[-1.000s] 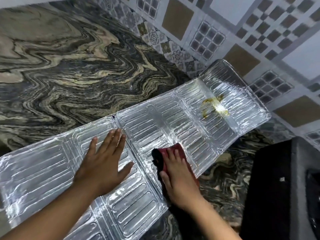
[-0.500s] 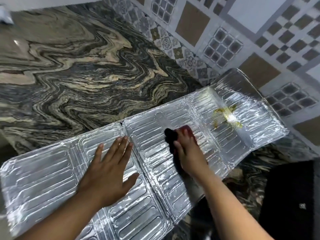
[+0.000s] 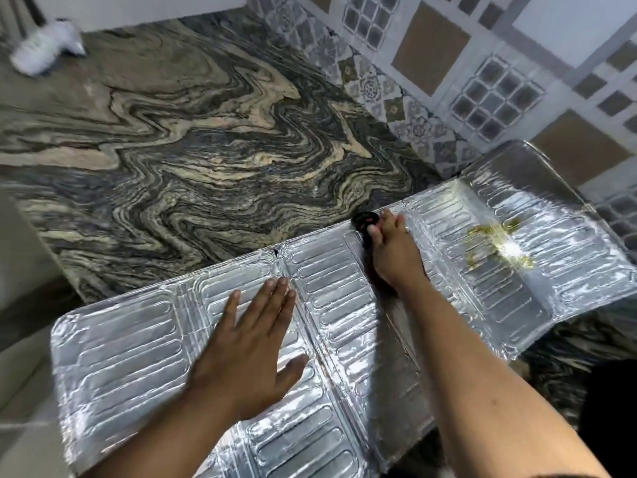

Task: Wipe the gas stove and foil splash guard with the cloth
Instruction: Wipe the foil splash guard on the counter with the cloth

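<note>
Foil splash guard (image 3: pixel 344 339) flat on marble bench (image 3: pixel 172 167), mid-wipe.
Left hand (image 3: pixel 248 350), fingers spread, pins foil against sliding; right hand (image 3: pixel 389 250) grip curled on dark cloth (image 3: pixel 366 220) at far edge; yellow stain (image 3: pixel 499 243) unwiped.

One head-worn view looks steeply down and forward from close above the foil guard (image 3: pixel 344 326), which lies flat across the lower frame on the marbled desk (image 3: pixel 193 160). Beyond the guard the desk runs to the tiled wall (image 3: pixel 482 63) at upper right. Both forearms enter from the bottom edge, near the lens.
</note>
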